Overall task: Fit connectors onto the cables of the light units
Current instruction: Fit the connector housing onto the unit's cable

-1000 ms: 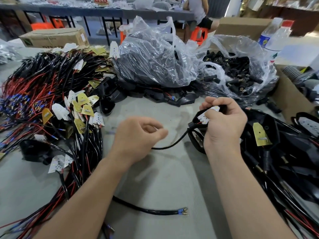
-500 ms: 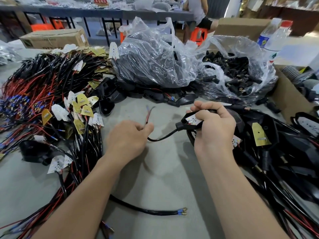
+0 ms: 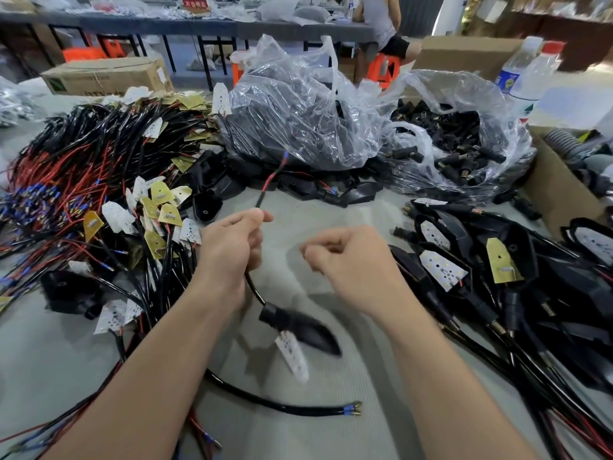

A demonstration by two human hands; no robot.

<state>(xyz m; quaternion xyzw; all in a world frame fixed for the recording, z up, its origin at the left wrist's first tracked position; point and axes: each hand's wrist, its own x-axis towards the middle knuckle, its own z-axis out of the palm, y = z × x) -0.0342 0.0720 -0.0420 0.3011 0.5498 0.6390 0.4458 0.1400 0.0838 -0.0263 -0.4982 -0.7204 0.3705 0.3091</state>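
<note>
My left hand (image 3: pixel 229 244) grips the black cable (image 3: pixel 253 290) of one light unit. Its red and black wire ends (image 3: pixel 273 175) stick up past my fingers. The black light unit (image 3: pixel 305 327) hangs below that hand, blurred, with a white LED board (image 3: pixel 293 355) dangling from it. My right hand (image 3: pixel 351 260) hovers to the right of the cable, fingers curled, holding nothing that I can see. Small black connectors (image 3: pixel 457 144) fill an open clear bag at the back right.
A heap of cabled units (image 3: pixel 83 194) lies at the left, another pile of light units (image 3: pixel 497 277) at the right. A full plastic bag (image 3: pixel 298 117) sits behind. A loose cable with blue terminals (image 3: pixel 345 410) lies near me. Cardboard boxes and a water bottle (image 3: pixel 527 74) stand behind.
My right hand let go of the light unit, which dropped and now hangs from the cable. My left hand rose with the cable, wire ends pointing up.
</note>
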